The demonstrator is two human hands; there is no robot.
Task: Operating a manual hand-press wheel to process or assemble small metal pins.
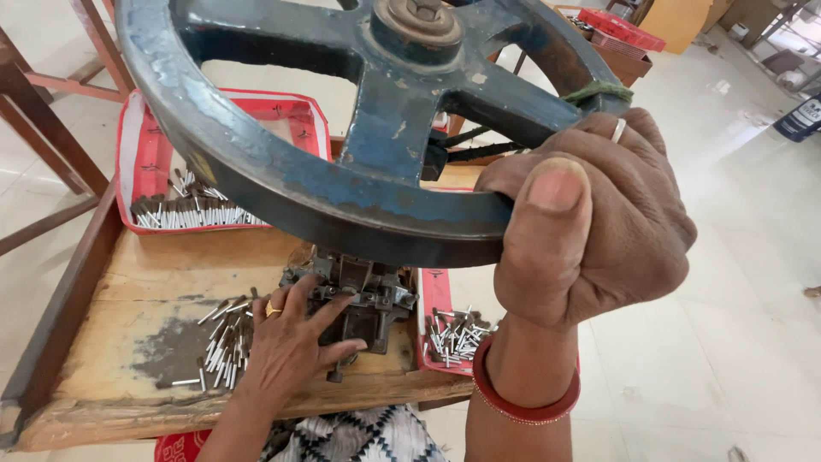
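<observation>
Near the right of the scene, the right hand [590, 222] was closed around the rim of a large dark blue iron handwheel [342, 184], thumb pressed on the near edge and fingers wrapped over the far side, with a ring on one finger and a red bangle [523, 400] at the wrist. The wheel filled the upper half of the view, its spokes meeting at a rusty hub [419, 21]. Below the wheel, on a worn wooden workbench [145, 282], stood a small metal press mechanism [363, 295]. The left hand [291, 342] lay against that mechanism with fingers spread and reaching into it, a ring on one finger; whether the fingertips pinched a piece could not be told. Just left of that hand, loose small metal pins [224, 342] lay scattered on the bench. Farther back on the left sat a red tray [137, 162] lined with paper and holding a row of similar pins. To the right of the mechanism, another red tray [434, 295] held more pins in a loose heap. Pale floor tiles [744, 282] stretched away on the right.
</observation>
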